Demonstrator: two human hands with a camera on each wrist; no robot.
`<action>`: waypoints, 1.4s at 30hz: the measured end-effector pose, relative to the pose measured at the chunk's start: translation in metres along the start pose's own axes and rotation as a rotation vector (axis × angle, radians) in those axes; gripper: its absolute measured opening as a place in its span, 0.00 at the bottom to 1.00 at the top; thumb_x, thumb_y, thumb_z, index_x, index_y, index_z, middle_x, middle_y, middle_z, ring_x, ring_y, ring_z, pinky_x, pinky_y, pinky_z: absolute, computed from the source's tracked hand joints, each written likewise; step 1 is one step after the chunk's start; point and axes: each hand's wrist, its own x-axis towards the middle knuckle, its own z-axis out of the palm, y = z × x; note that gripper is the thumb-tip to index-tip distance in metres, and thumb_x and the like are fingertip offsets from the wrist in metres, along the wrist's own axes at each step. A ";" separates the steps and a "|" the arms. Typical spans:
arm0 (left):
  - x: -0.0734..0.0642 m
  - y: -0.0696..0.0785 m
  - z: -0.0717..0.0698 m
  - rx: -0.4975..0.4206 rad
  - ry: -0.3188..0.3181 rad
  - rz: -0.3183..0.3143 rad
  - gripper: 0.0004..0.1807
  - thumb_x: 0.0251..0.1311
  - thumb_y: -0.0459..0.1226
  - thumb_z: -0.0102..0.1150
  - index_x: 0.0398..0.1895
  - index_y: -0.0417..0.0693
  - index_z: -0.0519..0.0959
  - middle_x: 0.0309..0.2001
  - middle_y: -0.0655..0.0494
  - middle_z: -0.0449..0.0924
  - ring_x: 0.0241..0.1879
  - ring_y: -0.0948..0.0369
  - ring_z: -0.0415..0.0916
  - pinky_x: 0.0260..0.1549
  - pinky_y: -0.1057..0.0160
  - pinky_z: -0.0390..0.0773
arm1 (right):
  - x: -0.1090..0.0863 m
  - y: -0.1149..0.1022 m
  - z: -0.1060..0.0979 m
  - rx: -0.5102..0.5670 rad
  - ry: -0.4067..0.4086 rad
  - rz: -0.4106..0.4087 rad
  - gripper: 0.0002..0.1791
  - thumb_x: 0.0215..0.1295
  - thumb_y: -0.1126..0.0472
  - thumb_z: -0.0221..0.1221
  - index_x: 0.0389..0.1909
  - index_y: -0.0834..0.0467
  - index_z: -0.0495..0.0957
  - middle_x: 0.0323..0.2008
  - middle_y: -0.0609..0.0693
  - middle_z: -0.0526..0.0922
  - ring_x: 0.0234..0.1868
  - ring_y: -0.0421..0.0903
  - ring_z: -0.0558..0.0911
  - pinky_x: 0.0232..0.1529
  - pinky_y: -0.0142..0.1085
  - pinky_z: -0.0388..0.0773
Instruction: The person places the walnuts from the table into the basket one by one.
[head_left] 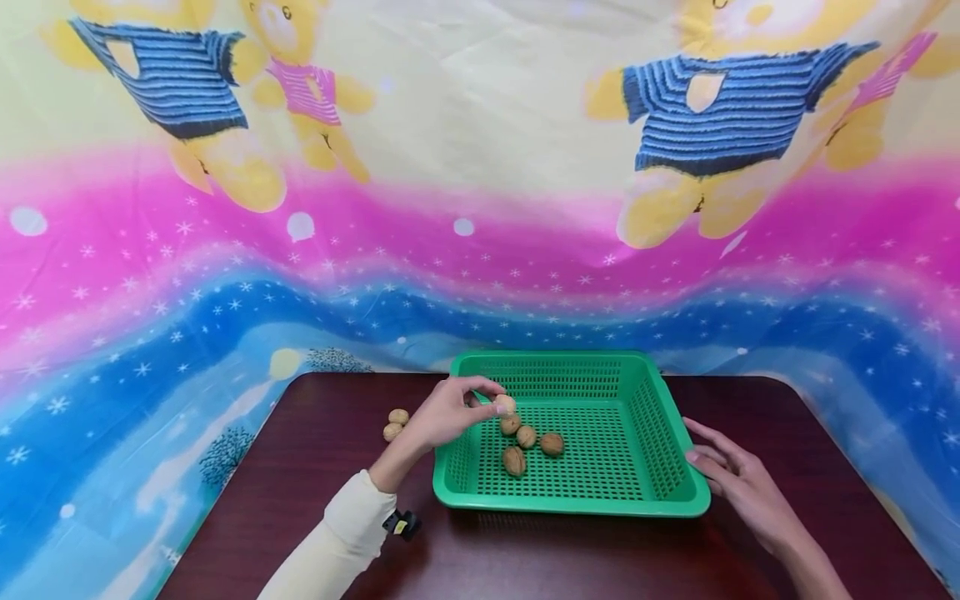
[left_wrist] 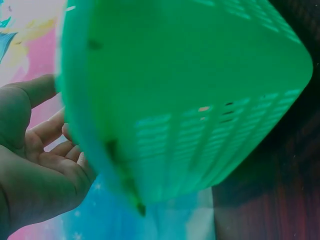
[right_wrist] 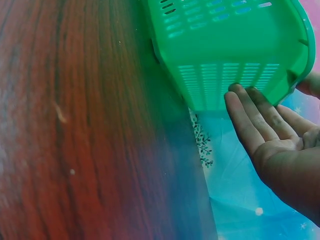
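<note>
Thumb and fingers of my left hand (head_left: 452, 410) pinch a pale walnut (head_left: 506, 405) above the left part of a green plastic basket (head_left: 570, 505). Several browner walnuts (head_left: 552, 444) lie on the basket's slotted floor, left of its middle. In the left wrist view the basket wall (left_wrist: 165, 75) hides the left fingertips and the nut. My right hand (head_left: 738, 479) is at the basket's right side. In the right wrist view, its straight fingers (right_wrist: 260, 117) touch the outer wall under the rim, with the thumb up by the rim.
Two pale walnuts (head_left: 398, 416) sit on the dark red wooden table (head_left: 300, 500), left of the basket and close to my left wrist. A cloth backdrop (head_left: 480, 192) printed with bears hangs behind the table's far edge. A small black device (head_left: 402, 524) is on my left wrist.
</note>
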 end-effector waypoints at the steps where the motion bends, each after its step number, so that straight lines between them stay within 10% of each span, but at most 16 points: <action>1: 0.002 0.000 0.002 -0.002 -0.011 -0.001 0.13 0.73 0.48 0.69 0.56 0.59 0.89 0.52 0.58 0.87 0.33 0.59 0.80 0.31 0.63 0.75 | 0.000 0.000 0.000 0.002 -0.003 0.001 0.35 0.88 0.54 0.49 0.87 0.58 0.50 0.55 0.30 0.87 0.54 0.34 0.89 0.49 0.35 0.88; 8: 0.016 -0.005 0.019 0.014 -0.076 0.029 0.13 0.73 0.48 0.69 0.56 0.58 0.89 0.52 0.58 0.88 0.27 0.63 0.77 0.27 0.65 0.72 | 0.002 0.000 0.002 0.008 -0.010 0.018 0.36 0.88 0.53 0.49 0.87 0.58 0.49 0.55 0.30 0.86 0.54 0.33 0.88 0.49 0.35 0.88; 15: 0.022 -0.008 0.026 0.005 -0.114 0.030 0.14 0.74 0.49 0.67 0.57 0.59 0.89 0.54 0.59 0.88 0.45 0.42 0.85 0.33 0.61 0.80 | 0.003 -0.001 0.005 0.015 -0.019 0.008 0.35 0.89 0.54 0.49 0.87 0.59 0.50 0.55 0.32 0.87 0.54 0.34 0.89 0.50 0.35 0.88; 42: 0.036 -0.025 0.057 0.113 -0.260 -0.014 0.09 0.71 0.44 0.72 0.48 0.53 0.90 0.42 0.60 0.89 0.40 0.69 0.82 0.39 0.66 0.80 | 0.000 -0.003 0.002 0.012 -0.002 0.052 0.36 0.88 0.51 0.49 0.88 0.57 0.49 0.54 0.28 0.86 0.54 0.33 0.88 0.49 0.38 0.89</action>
